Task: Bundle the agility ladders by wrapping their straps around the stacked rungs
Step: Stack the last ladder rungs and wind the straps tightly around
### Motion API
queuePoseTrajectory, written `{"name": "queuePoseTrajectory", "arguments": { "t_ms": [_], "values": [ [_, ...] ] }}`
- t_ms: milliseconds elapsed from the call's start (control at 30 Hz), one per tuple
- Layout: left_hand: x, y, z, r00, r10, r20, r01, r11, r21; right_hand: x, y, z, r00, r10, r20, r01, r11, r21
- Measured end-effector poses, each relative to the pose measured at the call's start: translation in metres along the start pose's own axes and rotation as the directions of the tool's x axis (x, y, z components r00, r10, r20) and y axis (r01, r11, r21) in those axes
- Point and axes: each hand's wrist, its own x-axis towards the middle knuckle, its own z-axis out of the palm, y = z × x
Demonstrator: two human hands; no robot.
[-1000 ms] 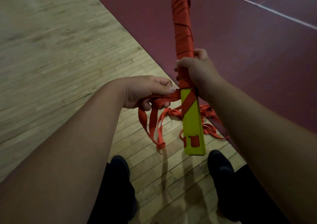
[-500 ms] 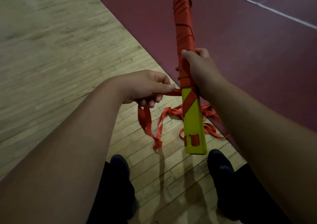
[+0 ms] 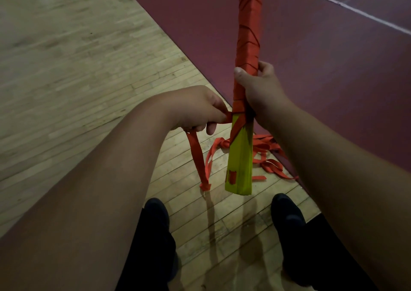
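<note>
the wooden floor (image 3: 66, 68) is meeting a maroon court surface (image 3: 333, 79) along a diagonal edge, and the person is standing right at that edge, with dark shoes (image 3: 155, 212) showing below. the stacked rungs (image 3: 241, 157) are being held nearly upright in the air above the floor, between the two hands, probably so the strap can pass freely round them. the upper length is lying under orange wraps (image 3: 249, 34); the yellow-green lower end is showing bare but for one diagonal turn. the loose strap (image 3: 264, 148) is trailing in loops on the floor behind the stack, ready to feed further turns. the right hand (image 3: 260, 90) is steadying the stack, its grip wrapping the covered middle with the thumb lying on the near face. the left hand (image 3: 198, 108) is sitting level with the lower edge of the wrapping, its grip pinching the strap taut just beside the stack, while a doubled length (image 3: 198, 157) is hanging from it toward the floor. by my reading, the lower part is waiting to be wrapped.
</note>
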Motion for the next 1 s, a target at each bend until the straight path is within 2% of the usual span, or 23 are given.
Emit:
{"name": "queuePoseTrajectory", "arguments": {
  "t_ms": [133, 267, 567, 667, 833, 933, 1000],
  "values": [
    [0.001, 0.001, 0.001, 1.0, -0.002, -0.008, 0.002, 1.0, 0.012, 0.005, 0.002, 0.0, 0.999, 0.04, -0.017, -0.039, 0.998, 0.055],
    [0.002, -0.002, 0.001, 1.0, -0.022, 0.011, 0.023, 0.995, -0.095, 0.006, 0.001, -0.001, 0.999, 0.04, -0.024, -0.038, 0.994, 0.1],
    [0.008, 0.004, 0.005, 0.992, -0.064, -0.111, 0.052, 0.993, -0.109, 0.003, 0.0, 0.002, 1.0, 0.025, 0.0, -0.025, 0.997, 0.079],
    [0.01, 0.01, 0.012, 0.989, -0.059, -0.135, 0.053, 0.997, -0.049, 0.004, 0.001, 0.004, 1.0, 0.024, -0.006, -0.023, 0.993, 0.116],
    [0.012, 0.021, 0.031, 0.97, -0.09, -0.227, 0.131, 0.976, 0.175, 0.002, 0.003, 0.003, 0.999, 0.049, 0.018, -0.051, 0.987, 0.155],
    [0.019, 0.021, 0.044, 0.934, -0.091, -0.346, 0.178, 0.957, 0.229, 0.001, 0.005, 0.003, 0.997, 0.063, 0.052, -0.071, 0.984, 0.165],
    [0.019, 0.019, 0.043, 0.931, -0.083, -0.355, 0.171, 0.96, 0.223, -0.001, 0.004, 0.003, 0.995, 0.07, 0.075, -0.082, 0.979, 0.184]
  ]
}}
